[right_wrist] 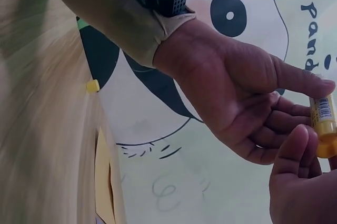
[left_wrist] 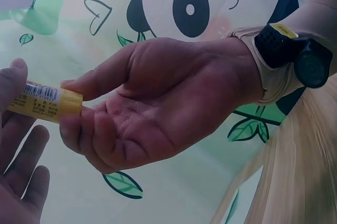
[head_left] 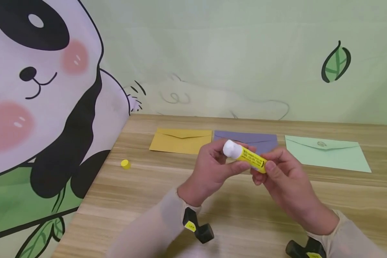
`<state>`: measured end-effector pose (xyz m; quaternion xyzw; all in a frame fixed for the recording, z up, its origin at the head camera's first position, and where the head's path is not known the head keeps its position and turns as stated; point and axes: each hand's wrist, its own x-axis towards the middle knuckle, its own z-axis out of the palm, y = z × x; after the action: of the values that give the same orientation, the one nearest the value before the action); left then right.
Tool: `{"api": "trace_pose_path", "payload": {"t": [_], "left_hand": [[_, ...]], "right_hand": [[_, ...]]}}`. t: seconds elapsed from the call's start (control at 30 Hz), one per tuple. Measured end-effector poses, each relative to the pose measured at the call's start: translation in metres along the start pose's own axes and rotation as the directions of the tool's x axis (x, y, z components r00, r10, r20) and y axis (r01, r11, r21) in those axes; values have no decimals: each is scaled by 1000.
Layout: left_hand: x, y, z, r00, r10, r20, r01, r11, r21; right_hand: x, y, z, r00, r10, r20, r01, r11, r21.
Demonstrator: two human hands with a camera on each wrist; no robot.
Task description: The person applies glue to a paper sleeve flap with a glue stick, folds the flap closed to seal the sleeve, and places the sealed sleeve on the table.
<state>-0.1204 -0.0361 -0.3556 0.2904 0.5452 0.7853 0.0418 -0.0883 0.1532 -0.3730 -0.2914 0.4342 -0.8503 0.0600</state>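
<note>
Both hands hold a yellow glue stick (head_left: 252,158) above the table, its white end (head_left: 231,149) up and to the left. My left hand (head_left: 209,172) grips the tube near that white end, with the thumb along its side. On the lower yellow end, my right hand (head_left: 288,177) pinches with thumb and fingers. The left wrist view shows the right hand (left_wrist: 158,103) at that end, beside a barcode label. In the right wrist view, the left hand (right_wrist: 231,87) reaches across to the tube. A small yellow cap (head_left: 125,164) stands on the table at the left.
Along the back of the table (head_left: 154,222) lie a yellow envelope (head_left: 180,140), a purple envelope (head_left: 264,141) partly hidden by the hands, and a mint green envelope (head_left: 329,154). A panda-printed backdrop (head_left: 245,53) rises behind the table and at its left side.
</note>
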Motion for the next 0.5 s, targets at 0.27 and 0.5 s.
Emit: {"api": "trace_pose_path", "payload": {"t": [0.27,0.5], "left_hand": [[-1,-2,3,998,49,-37,-48,999,18],[-3,-1,4,999,36,-36,-36,999,10]], "right_hand": [[1,3,-4,954,-299,-7,280,903,-325],[2,0,-5,954,-300,16,277,859,-431]]}}
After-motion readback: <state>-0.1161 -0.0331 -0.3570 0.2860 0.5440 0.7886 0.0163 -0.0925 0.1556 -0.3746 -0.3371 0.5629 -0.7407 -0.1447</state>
